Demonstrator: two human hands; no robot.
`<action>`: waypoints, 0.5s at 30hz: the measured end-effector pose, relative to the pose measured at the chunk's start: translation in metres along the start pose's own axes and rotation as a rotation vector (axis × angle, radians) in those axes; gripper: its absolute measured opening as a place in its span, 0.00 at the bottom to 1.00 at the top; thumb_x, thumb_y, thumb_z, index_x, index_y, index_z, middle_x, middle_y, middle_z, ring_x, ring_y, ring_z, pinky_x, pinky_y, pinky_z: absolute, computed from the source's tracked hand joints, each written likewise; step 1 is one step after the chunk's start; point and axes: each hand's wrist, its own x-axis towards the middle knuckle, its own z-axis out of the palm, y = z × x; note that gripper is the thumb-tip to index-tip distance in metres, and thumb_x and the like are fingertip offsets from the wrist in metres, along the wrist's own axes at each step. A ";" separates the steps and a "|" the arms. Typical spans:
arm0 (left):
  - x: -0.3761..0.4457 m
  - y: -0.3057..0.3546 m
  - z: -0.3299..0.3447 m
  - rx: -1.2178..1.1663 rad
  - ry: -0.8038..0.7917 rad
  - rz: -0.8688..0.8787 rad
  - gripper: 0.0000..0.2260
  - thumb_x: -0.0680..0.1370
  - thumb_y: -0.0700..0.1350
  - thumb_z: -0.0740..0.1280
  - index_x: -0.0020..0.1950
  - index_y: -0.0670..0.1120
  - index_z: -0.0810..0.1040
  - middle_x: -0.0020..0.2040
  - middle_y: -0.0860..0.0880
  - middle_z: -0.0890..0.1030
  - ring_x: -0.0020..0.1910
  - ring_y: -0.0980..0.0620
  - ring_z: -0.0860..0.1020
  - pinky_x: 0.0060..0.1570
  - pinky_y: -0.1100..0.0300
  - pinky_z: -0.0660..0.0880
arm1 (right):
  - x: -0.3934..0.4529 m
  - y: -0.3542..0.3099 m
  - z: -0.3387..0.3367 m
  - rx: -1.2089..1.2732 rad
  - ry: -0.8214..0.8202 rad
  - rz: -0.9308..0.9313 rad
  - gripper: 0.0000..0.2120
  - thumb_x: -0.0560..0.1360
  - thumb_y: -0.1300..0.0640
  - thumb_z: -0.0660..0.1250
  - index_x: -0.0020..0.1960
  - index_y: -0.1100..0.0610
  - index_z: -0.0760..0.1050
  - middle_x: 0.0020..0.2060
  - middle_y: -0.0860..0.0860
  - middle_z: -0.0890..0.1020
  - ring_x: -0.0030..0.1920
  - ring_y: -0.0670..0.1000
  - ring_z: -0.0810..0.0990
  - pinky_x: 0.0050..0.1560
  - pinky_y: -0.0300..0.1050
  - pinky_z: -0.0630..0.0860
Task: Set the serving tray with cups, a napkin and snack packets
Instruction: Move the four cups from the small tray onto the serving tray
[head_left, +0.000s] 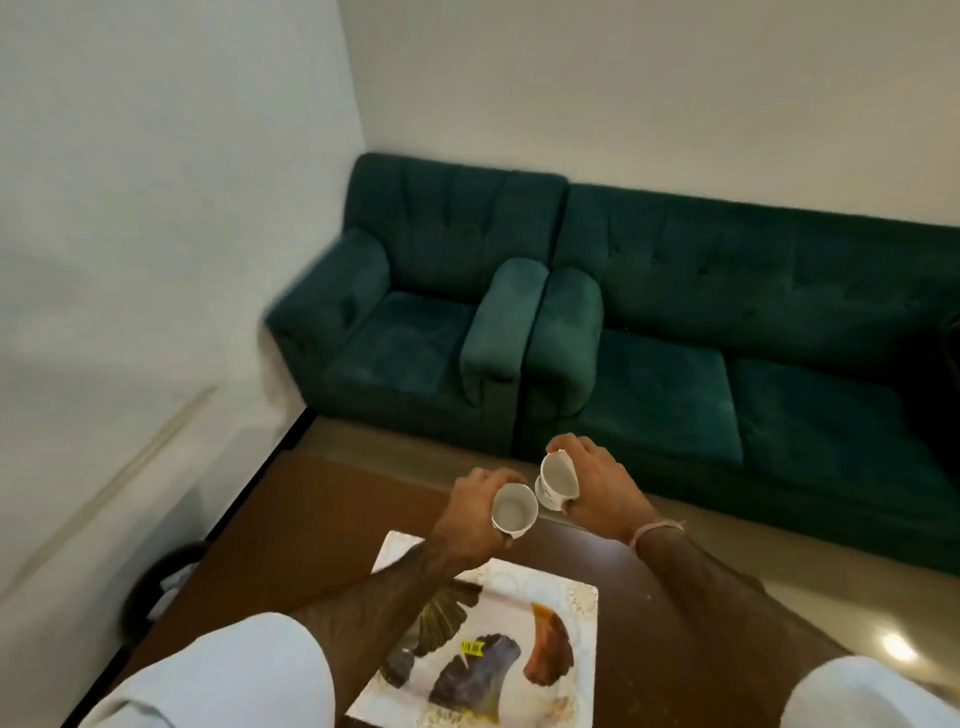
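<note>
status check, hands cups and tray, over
Left hand holds a white cup, right hand another cup. Both above the table, beyond the tray. Tray bare, nothing blocking.

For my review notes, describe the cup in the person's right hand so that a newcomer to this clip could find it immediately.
Start at the green sofa, then drop to the brown table in front of it, where two hands hover above a patterned tray. The right hand grips a white cup that is tipped sideways, its mouth facing the camera. Unlike the left hand's cup, it sits higher and nearer the sofa.
</note>
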 end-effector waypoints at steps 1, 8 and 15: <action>-0.005 -0.017 0.000 0.007 -0.005 -0.024 0.31 0.65 0.42 0.79 0.66 0.51 0.75 0.63 0.49 0.75 0.62 0.49 0.71 0.61 0.54 0.70 | 0.007 -0.005 0.015 0.001 -0.046 -0.012 0.32 0.66 0.55 0.73 0.65 0.44 0.64 0.60 0.49 0.74 0.55 0.54 0.76 0.55 0.54 0.77; -0.044 -0.116 0.030 -0.041 -0.022 -0.179 0.26 0.69 0.47 0.77 0.65 0.51 0.74 0.61 0.47 0.76 0.62 0.46 0.72 0.59 0.54 0.70 | 0.037 -0.024 0.124 -0.101 -0.268 -0.081 0.37 0.65 0.56 0.77 0.67 0.44 0.62 0.64 0.50 0.74 0.61 0.53 0.74 0.56 0.45 0.75; -0.069 -0.188 0.087 0.022 -0.090 -0.232 0.28 0.68 0.39 0.73 0.66 0.55 0.72 0.64 0.54 0.75 0.64 0.49 0.69 0.60 0.53 0.69 | 0.039 -0.015 0.215 -0.240 -0.463 -0.132 0.37 0.68 0.53 0.75 0.70 0.44 0.59 0.67 0.50 0.72 0.60 0.58 0.78 0.52 0.52 0.79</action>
